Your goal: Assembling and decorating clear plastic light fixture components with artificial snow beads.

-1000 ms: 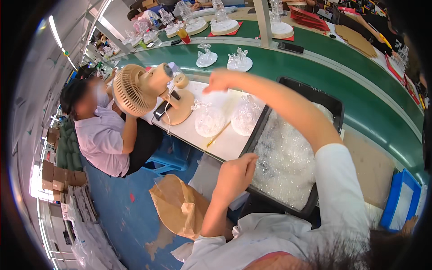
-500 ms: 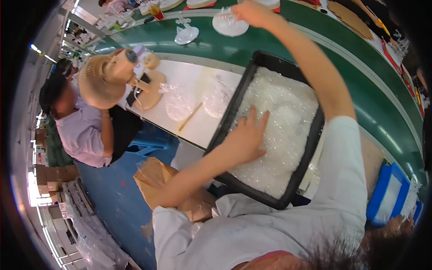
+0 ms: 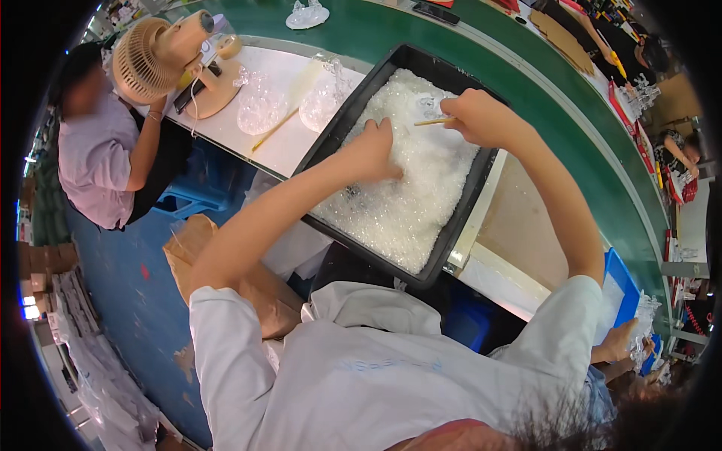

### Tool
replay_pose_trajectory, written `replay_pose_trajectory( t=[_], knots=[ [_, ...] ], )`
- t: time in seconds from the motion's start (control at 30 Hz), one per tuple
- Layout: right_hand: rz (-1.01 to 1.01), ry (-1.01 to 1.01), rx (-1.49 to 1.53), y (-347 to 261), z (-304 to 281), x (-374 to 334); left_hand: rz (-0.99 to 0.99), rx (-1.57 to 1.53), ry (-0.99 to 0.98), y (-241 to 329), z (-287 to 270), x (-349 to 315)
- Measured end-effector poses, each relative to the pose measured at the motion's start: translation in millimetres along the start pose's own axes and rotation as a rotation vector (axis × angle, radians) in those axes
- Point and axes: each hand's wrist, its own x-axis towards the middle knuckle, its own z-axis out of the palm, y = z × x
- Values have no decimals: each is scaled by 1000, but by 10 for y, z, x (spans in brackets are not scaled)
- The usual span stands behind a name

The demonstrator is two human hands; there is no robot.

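Observation:
A black tray (image 3: 434,272) full of white, glittering granules (image 3: 410,225) lies in front of me. My left hand (image 3: 372,154) is low over the granules, with its fingers bent down and partly hidden or blurred. At the tray's far right side, my right hand (image 3: 481,119) is closed on a thin yellowish stick (image 3: 435,122), whose free end points left. Beside those fingers a small clear plastic piece (image 3: 429,105) shows among the granules. I cannot tell whether my right hand touches it.
Two clear plastic pieces (image 3: 262,109) (image 3: 320,105) and a yellow stick (image 3: 275,129) lie on the white table left of the tray. A beige fan (image 3: 150,60) stands beyond them, near a seated person (image 3: 101,154). Past the tray runs a green belt (image 3: 353,30) carrying another white-based piece (image 3: 307,16).
My right hand has come back from a round white piece on the belt to the tray and now holds the stick. My left hand's spread fingers have bent down. The whole view has shifted.

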Motion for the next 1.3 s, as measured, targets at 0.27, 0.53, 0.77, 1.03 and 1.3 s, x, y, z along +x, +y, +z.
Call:
replay_pose_trajectory(
  t=[0.27,0.53,0.77,1.03,1.3],
  knots=[
    [464,82,519,-311,58,-29,334,-52,407,59,-78,42],
    [37,-18,174,-245,-269,-123,33,155,-172,77,-198,-436],
    [-314,-158,-279,-84,-77,209,83,-22,-75,275,31,-179],
    [107,-118,-225,-117,-97,135,70,-274,212,164,-34,-108],
    [250,-93,-115,-227,29,90,18,-173,89,204,34,-204]
  ],
)
